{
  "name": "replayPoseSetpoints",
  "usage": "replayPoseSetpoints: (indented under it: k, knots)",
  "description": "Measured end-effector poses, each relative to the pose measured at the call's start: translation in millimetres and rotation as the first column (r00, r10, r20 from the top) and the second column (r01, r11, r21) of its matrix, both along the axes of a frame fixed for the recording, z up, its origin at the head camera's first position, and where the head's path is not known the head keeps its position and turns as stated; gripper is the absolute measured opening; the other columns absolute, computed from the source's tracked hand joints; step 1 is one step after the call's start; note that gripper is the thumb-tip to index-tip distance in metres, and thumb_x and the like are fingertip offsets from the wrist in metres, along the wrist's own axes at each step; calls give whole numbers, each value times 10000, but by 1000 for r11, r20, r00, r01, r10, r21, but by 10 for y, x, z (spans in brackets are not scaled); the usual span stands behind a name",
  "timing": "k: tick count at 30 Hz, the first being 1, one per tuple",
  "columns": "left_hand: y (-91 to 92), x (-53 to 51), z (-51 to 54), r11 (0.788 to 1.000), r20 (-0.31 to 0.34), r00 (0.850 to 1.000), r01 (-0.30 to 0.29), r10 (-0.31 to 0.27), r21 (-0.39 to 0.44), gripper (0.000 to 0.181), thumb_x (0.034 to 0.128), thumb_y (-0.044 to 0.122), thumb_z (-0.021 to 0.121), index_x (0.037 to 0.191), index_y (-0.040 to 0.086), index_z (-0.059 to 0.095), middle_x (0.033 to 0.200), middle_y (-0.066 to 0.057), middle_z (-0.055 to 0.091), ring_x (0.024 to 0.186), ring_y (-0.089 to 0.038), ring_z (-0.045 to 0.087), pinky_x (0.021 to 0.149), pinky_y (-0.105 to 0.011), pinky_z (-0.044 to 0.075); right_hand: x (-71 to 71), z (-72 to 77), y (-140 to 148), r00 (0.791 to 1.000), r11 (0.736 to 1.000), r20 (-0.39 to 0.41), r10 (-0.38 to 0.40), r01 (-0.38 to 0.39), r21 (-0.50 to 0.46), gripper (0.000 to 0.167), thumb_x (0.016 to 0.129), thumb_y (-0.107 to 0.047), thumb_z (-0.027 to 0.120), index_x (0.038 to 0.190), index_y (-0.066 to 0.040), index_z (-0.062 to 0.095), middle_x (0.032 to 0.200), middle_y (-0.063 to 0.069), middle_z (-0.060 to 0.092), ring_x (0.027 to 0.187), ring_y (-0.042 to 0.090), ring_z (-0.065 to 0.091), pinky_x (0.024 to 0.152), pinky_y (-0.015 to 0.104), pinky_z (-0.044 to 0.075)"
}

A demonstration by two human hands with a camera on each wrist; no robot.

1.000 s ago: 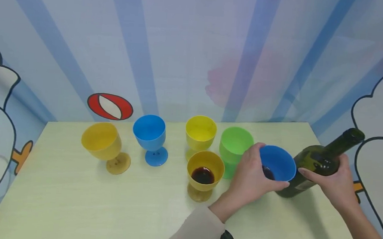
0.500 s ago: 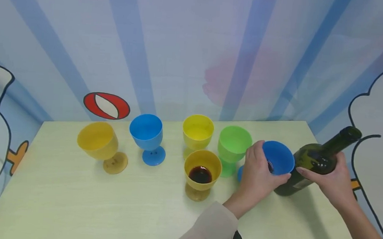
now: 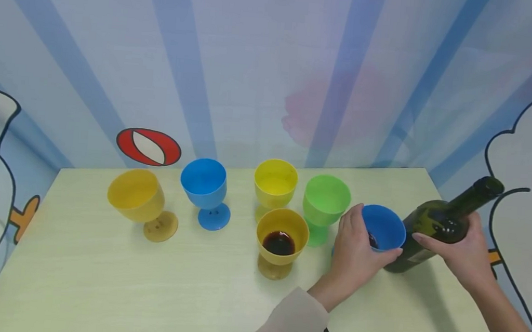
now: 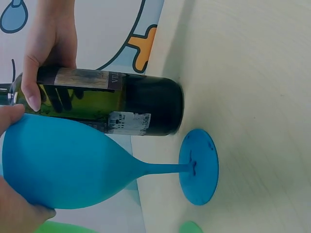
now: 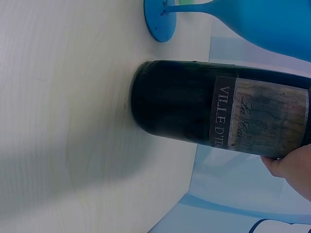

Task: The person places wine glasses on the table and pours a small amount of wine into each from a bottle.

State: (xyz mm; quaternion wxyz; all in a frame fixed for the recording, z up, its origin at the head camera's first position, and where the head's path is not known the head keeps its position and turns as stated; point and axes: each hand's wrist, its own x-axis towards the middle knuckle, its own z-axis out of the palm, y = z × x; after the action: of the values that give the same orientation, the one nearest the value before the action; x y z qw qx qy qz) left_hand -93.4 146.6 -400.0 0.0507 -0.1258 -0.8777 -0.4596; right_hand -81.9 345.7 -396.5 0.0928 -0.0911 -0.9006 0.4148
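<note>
My left hand [image 3: 353,248] grips a blue goblet [image 3: 390,225] by its bowl, thumb and fingers on opposite sides near the rim. Some dark liquid shows inside that bowl. In the left wrist view, the goblet's foot [image 4: 200,167] is at or just above the table; I cannot tell whether it touches. Right beside it, a dark green wine bottle [image 3: 435,216] stands on the table, its open neck leaning right in the head view. My right hand [image 3: 470,255] holds the bottle around its upper body. Its far fingers are hidden behind the glass in the head view.
An amber goblet [image 3: 278,265] with dark liquid stands left of my left hand. Behind it are a yellow goblet [image 3: 273,187] and a green goblet [image 3: 325,199]. Farther left stand another blue goblet [image 3: 205,184] and a yellow-orange goblet [image 3: 139,197]. The table [image 3: 144,281] meets a printed backdrop.
The blue goblet's rim rose slightly, then came back down. Its foot, partly visible left of my hand half a second ago, is now almost hidden. The bottle stays nearly still.
</note>
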Motion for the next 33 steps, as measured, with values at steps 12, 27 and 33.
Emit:
replayPoseSetpoints:
  k: [12,27,33]
  knots:
    - [-68,51,116,989,-25,999,25,-29,-144,969,651,501,764,1369,44,299,1355,-55,407,1200,-163,414,905,-268,436,10,-15,7,1000,1000,5,-13,13,5,892,804,-241,701,1404,28,98,1326,294,267,1146,495,325,807,629,333]
    - [-574,-266,705,964,54,998,53,-40,-260,785,783,394,696,1372,20,336,1368,-101,400,1248,-206,359,955,-269,396,8,-10,9,1000,1000,9,-19,19,-17,890,803,-241,702,1399,35,102,1325,303,276,1155,500,312,825,660,317]
    - [-592,-372,594,951,107,994,35,-1,-307,854,741,401,733,1378,11,318,1377,-123,377,1259,-230,331,973,-282,380,4,-3,-16,1000,1000,5,-15,15,-14,876,804,-235,700,1392,42,113,1320,295,276,1151,494,314,817,628,327]
